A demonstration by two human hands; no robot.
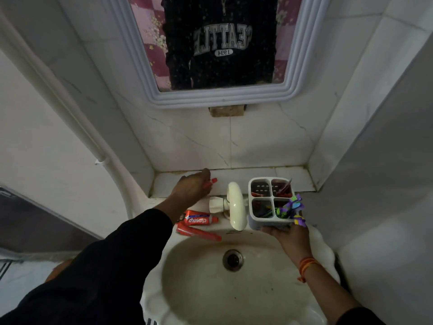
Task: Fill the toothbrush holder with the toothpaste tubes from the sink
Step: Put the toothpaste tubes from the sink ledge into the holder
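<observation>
On ledge behind sink (311, 249), red tube (211, 181) being gripped by left hand (193, 185). Holder (271, 222) being steadied by right hand (289, 238), likely for loading. Two tubes (199, 225) lying on sink rim, waiting.

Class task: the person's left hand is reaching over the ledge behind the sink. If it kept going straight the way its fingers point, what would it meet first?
Most likely the tiled back wall: the left hand, closed on a small red item, has fingertips almost at it, though depth is unclear.

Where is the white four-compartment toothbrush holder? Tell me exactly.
In the head view, the white plastic four-compartment toothbrush holder is at the sink's back right, just right of the cream tap, with the right hand gripping its near side.
</observation>
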